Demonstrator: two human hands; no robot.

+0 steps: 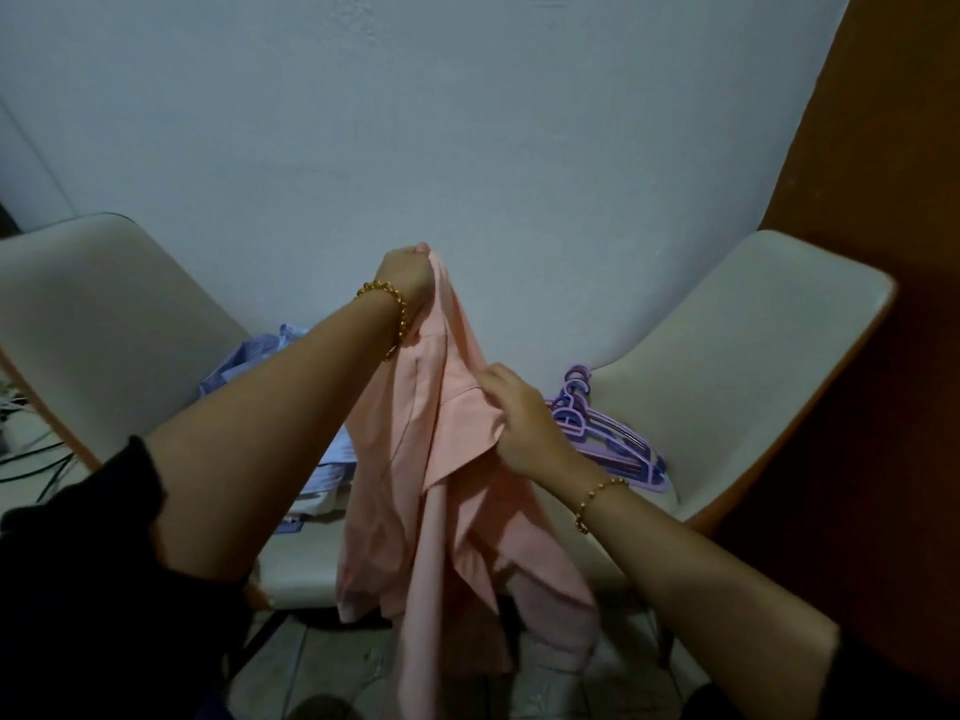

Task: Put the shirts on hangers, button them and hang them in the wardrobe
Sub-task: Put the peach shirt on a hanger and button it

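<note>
Pink shirt [447, 459] hangs in mid-air in front of me, between the two chairs, bunched at the top and falling in loose folds toward the tiled floor [322, 662]; I cannot tell whether its hem touches the tiles. The left hand [408, 275] is raised highest, its fingers curled tight around the top of the fabric, so the shirt's weight hangs from that grip. The right hand [519, 423] sits lower and to the right, fingers and thumb closed on a fold of the cloth at about mid-height, pulling it slightly aside. I see a gold chain bracelet on the left wrist [392, 317] and a thinner beaded one on the right wrist [597, 498], and a black sleeve [93, 563] covers the left upper arm. Just behind the shirt on the left, a heap of blue-striped shirts [249, 361] lies on the seat of the left white chair [93, 314]. To the right, a stack of purple hangers [597, 428] lies on the seat of the right white chair [727, 366], near the right hand but not touching it. A pale wall [467, 122] stands behind both chairs, a brown panel [883, 200] runs up the right edge, and some dark cables [31, 454] lie at the far left.
</note>
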